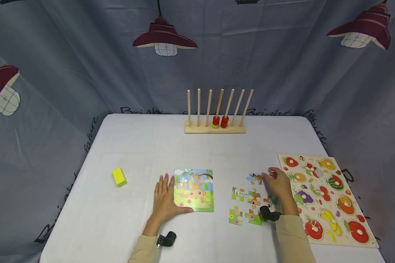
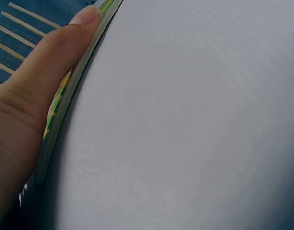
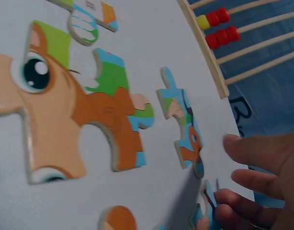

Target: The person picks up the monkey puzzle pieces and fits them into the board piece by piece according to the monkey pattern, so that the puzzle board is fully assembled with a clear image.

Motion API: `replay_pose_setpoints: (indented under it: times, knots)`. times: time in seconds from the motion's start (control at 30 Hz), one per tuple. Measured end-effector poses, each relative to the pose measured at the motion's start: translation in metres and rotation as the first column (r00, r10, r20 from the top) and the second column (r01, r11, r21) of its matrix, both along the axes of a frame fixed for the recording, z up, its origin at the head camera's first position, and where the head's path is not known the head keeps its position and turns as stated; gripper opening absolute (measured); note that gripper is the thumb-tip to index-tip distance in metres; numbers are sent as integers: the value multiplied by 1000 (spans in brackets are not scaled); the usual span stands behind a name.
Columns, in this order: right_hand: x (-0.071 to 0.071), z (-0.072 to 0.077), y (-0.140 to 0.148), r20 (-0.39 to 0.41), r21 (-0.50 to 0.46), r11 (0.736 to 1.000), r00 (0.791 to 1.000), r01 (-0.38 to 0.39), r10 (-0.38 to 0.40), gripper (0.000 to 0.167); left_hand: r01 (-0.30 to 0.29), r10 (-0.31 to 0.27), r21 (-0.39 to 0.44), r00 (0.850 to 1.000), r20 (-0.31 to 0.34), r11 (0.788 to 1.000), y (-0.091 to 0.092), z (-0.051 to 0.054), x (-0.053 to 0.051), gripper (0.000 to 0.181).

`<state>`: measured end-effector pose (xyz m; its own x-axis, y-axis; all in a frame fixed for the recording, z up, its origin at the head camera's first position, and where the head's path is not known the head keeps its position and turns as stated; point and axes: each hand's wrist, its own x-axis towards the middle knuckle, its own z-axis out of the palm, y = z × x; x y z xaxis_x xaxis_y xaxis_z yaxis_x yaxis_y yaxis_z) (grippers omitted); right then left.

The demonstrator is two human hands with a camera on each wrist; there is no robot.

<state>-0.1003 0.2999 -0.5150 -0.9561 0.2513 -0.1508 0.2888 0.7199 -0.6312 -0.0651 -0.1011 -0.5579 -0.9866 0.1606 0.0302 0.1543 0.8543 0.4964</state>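
My left hand (image 1: 166, 202) lies beside a square rabbit jigsaw puzzle (image 1: 197, 193), its straight fingers along the left side and its thumb on the bottom edge. In the left wrist view the thumb (image 2: 55, 57) touches the puzzle's rim. My right hand (image 1: 281, 186) is over the right group of loose jigsaw pieces, next to a blue-and-brown piece (image 1: 254, 179). Seen from the right wrist, its fingers (image 3: 247, 206) are bent beside another piece (image 3: 209, 201), with the thumb apart; contact is unclear. A large brown animal-face piece (image 3: 55, 120) lies flat nearby.
A fruit peg puzzle board (image 1: 329, 199) lies at the right edge of the table. Toward the back stands a wooden rack of upright rods (image 1: 215, 129) with red and yellow beads. A yellow block (image 1: 119, 177) sits on the left.
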Motion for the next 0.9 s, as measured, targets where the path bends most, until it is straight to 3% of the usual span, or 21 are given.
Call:
replay_pose_setpoints:
  times: [0.27,0.5,0.9]
  knots:
    - [-2,-2,0,72,56,985,985,-162,158,81,-3,3,-3,1000,11,1000,0,0,-1,139]
    - [2,-9,-8,75,109,984,988,-140,132,76,-4,4,0,1000,-2,1000,0,0,0,138]
    - [0,-4,-18,90,67,990,989,-126,120,63,-4,4,-2,1000,1,1000,0,1,0,139]
